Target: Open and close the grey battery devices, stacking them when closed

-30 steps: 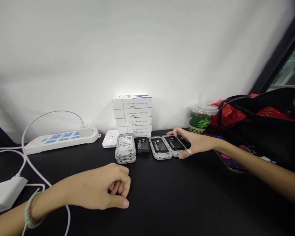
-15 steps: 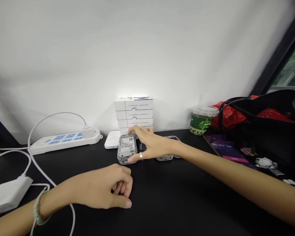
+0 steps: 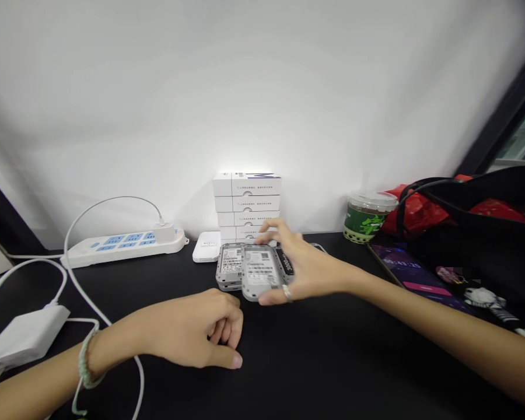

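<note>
My right hand (image 3: 300,262) grips a grey device housing (image 3: 261,271) by its edges, thumb at the near end and fingers at the far end. A printed label shows in its open recess. Just left of it sits a stack of similar grey housings (image 3: 230,262), partly overlapped by the held one. Beside my right hand lies a black battery (image 3: 284,261), partly hidden, with more parts behind the hand. My left hand (image 3: 196,329) rests on the black table (image 3: 315,361), fingers curled inward and nothing visible in them.
White boxes (image 3: 256,204) are stacked against the wall, with white covers (image 3: 206,247) at their left. A power strip (image 3: 126,248), charging adapter (image 3: 28,335) and white cables occupy the left. A drink cup (image 3: 367,217), phone (image 3: 411,269) and black bag (image 3: 503,233) are at the right.
My right hand has lifted a grey housing off the stack and moved it slightly right. The view has shifted a little; my left hand keeps its curled pose.
</note>
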Motion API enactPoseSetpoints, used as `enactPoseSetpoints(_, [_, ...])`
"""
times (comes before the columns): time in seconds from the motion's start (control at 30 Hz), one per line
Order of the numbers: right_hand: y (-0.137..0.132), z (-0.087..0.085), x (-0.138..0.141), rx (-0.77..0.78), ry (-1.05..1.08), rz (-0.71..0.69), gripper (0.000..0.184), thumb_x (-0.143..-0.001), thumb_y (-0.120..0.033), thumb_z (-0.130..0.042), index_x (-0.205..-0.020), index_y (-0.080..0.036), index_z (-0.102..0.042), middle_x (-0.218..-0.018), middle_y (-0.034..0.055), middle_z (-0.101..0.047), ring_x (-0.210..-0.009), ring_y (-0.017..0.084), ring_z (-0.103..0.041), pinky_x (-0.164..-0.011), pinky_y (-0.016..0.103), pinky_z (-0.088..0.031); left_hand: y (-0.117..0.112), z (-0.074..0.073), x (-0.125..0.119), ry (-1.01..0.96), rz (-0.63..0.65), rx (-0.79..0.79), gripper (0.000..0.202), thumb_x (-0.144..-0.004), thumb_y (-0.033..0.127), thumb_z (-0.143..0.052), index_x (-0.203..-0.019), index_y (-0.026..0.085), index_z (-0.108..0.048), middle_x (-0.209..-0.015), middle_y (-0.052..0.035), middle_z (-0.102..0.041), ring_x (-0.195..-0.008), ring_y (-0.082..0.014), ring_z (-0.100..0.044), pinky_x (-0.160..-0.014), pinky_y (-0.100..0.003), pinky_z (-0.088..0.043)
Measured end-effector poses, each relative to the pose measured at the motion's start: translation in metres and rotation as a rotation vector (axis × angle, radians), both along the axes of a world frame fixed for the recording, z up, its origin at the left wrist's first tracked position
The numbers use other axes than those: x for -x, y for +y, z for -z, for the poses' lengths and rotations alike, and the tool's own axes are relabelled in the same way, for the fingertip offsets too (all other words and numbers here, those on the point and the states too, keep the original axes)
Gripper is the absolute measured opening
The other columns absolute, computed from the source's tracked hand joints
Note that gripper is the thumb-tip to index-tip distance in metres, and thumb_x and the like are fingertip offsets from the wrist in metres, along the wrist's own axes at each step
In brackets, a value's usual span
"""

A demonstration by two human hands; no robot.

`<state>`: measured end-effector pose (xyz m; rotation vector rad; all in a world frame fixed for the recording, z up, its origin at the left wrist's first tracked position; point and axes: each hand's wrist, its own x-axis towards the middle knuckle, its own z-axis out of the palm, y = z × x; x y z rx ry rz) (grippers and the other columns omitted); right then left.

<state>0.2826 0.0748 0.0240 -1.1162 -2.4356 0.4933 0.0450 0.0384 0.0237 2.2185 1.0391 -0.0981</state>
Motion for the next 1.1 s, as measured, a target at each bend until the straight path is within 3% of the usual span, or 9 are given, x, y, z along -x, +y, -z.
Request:
enactPoseSetpoints(0.13, [-0.036,0.012,-0.026,0.050,0.027,0.065,0.093,-0.057,-0.056,-0.085,-0.125,-0.025,-0.031,-0.133,0.0124,-0.040,-0.120,0.036,-0.046,-0.101,0.053,-0.041,-0.001,0.000,-0.001,-0.055,-0.106,0.058,0.034,-0.076,0.047,-0.075,-0.087,0.021,-0.056,-0.077,0.0032,-0.061,-0.073,-0.0163,-0.061,-0.065,-0.027,-0.050])
enactPoseSetpoints(0.2, [-0.050,0.019,-0.030,0.122,0.013,0.043,0.093,-0.056,-0.055,-0.085,-0.126,-0.024,-0.032,-0.130,0.0113,-0.039,-0.120,0.035,-0.044,-0.101,0.052,-0.042,-0.003,0.004,-0.002,-0.102,-0.183,0.067,0.054,-0.070,0.056,-0.079,-0.104,0.022,-0.053,-0.078,0.0041,-0.062,-0.074,-0.0177,-0.061,-0.065,-0.028,-0.050])
enactPoseSetpoints(0.3, [-0.062,0.026,-0.026,0.224,-0.017,-0.001,0.094,-0.056,-0.052,-0.086,-0.128,-0.024,-0.032,-0.128,0.0105,-0.040,-0.118,0.033,-0.044,-0.100,0.050,-0.044,-0.006,0.010,-0.002,-0.125,-0.229,0.038,0.096,-0.060,0.067,-0.082,-0.136,0.027,-0.037,-0.084,0.0043,-0.060,-0.076,-0.0193,-0.060,-0.064,-0.030,-0.049])
enactPoseSetpoints(0.37, [-0.064,0.029,-0.021,0.246,-0.021,-0.016,0.095,-0.056,-0.054,-0.086,-0.129,-0.023,-0.034,-0.129,0.0104,-0.040,-0.117,0.032,-0.043,-0.099,0.049,-0.044,-0.008,0.013,-0.003,-0.095,-0.210,-0.008,0.109,-0.055,0.069,-0.083,-0.143,0.028,-0.033,-0.086,0.0036,-0.059,-0.077,-0.0197,-0.058,-0.062,-0.029,-0.047])
enactPoseSetpoints(0.5, [-0.059,0.025,-0.016,0.246,0.010,-0.040,0.096,-0.051,-0.057,-0.088,-0.127,-0.022,-0.039,-0.129,0.0095,-0.044,-0.117,0.032,-0.044,-0.102,0.048,-0.041,-0.013,0.013,-0.007,-0.057,-0.158,-0.122,0.096,-0.053,0.077,-0.079,-0.128,0.023,-0.053,-0.082,0.0024,-0.056,-0.071,-0.0188,-0.054,-0.055,-0.028,-0.039])
enactPoseSetpoints(0.6, [-0.041,0.012,-0.016,0.180,0.047,0.029,0.075,-0.069,-0.060,-0.077,-0.124,-0.024,-0.042,-0.129,0.0090,-0.050,-0.117,0.031,-0.046,-0.101,0.049,-0.040,-0.015,0.014,-0.009,-0.064,-0.165,-0.156,0.084,-0.055,0.080,-0.075,-0.115,0.023,-0.060,-0.080,0.0024,-0.056,-0.069,-0.0182,-0.052,-0.054,-0.028,-0.037])
enactPoseSetpoints(0.7, [-0.011,0.000,-0.018,0.072,-0.064,0.113,0.055,-0.080,-0.055,-0.068,-0.120,-0.024,-0.046,-0.127,0.0091,-0.056,-0.115,0.033,-0.049,-0.097,0.052,-0.041,-0.017,0.014,-0.010,-0.059,-0.170,-0.176,0.077,-0.060,0.076,-0.074,-0.114,0.023,-0.059,-0.080,0.0026,-0.056,-0.068,-0.0183,-0.053,-0.054,-0.028,-0.037])
enactPoseSetpoints(0.9, [0.035,0.005,-0.014,0.048,-0.142,0.095,0.054,-0.069,-0.048,-0.079,-0.109,-0.022,-0.052,-0.120,0.0117,-0.064,-0.114,0.038,-0.053,-0.097,0.056,-0.039,-0.018,0.011,-0.011,-0.057,-0.136,-0.176,0.083,-0.063,0.072,-0.075,-0.128,0.026,-0.054,-0.079,0.0032,-0.056,-0.067,-0.0186,-0.054,-0.054,-0.028,-0.036])
enactPoseSetpoints(1.1, [0.033,0.015,-0.012,-0.007,-0.017,0.128,0.061,-0.064,-0.041,-0.083,-0.107,-0.023,-0.045,-0.121,0.0116,-0.063,-0.116,0.033,-0.058,-0.104,0.056,-0.034,-0.016,0.012,-0.011,-0.045,-0.130,-0.186,0.084,-0.063,0.074,-0.074,-0.129,0.026,-0.053,-0.079,0.0030,-0.056,-0.067,-0.0186,-0.054,-0.053,-0.027,-0.036])
